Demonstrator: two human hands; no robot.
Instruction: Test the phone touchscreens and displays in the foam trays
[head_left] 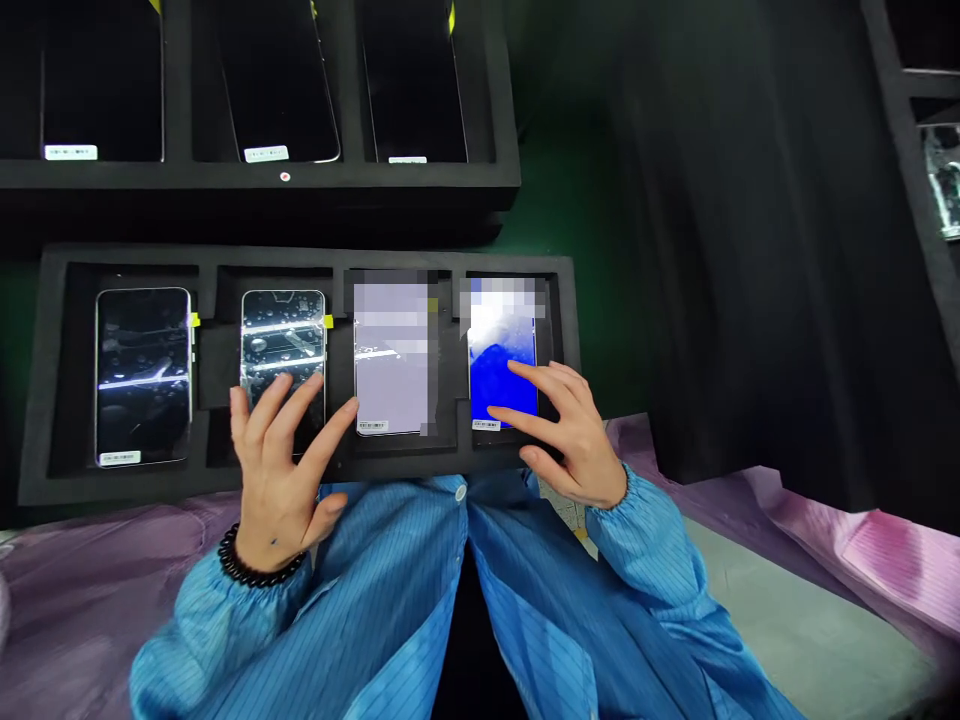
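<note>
A black foam tray (pixel 300 260) holds several smartphones in a row of slots. The leftmost phone (pixel 142 375) lies untouched, its glossy dark screen reflecting light. My left hand (pixel 281 470) has its fingers spread over the lower part of the second phone (pixel 283 345), and my index finger reaches the corner of the pale third phone (pixel 390 370). My right hand (pixel 559 430) rests with spread fingers on the lower right of the fourth phone (pixel 502 370), whose screen is lit blue. Neither hand grips anything. Pixelation hides the tops of the two right phones.
A second foam tray (pixel 255 178) with dark phones stands beyond the first, and another (pixel 941 180) shows at the upper right. A green surface (pixel 577 200) lies between them. Purple sheeting (pixel 847 520) runs along the near edge. My blue striped sleeves fill the bottom.
</note>
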